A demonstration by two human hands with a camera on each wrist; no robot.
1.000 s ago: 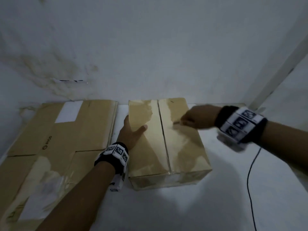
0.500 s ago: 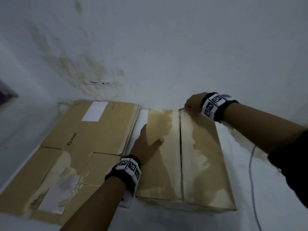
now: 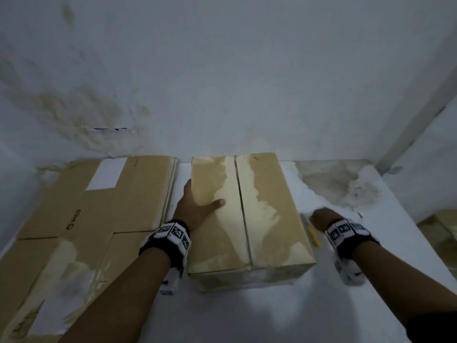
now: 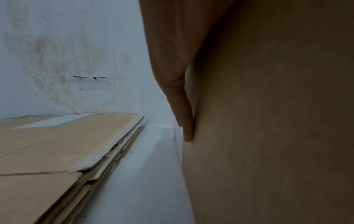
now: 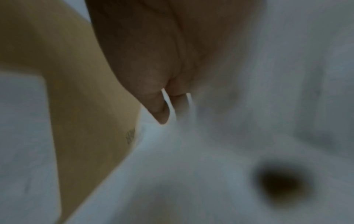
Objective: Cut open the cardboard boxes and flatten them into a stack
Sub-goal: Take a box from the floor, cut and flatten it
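Note:
A closed brown cardboard box stands on the white table, its top seam running away from me. My left hand rests on the box's left edge, thumb on top. Its straight fingers press flat against the box's side. My right hand is low by the table, just right of the box. A yellow cutter lies along that hand's left side. Motion blur hides whether the fingers hold it; the right wrist view shows only a blurred thumb beside the box.
A stack of flattened cardboard lies to the left of the box, its layered edge a narrow gap from my left hand. A stained wall rises right behind the table. More cardboard shows beyond the table's right edge.
My right hand has come back from the far end of the box's seam and dropped down to the table at the box's right side. My left hand has stayed on the left edge.

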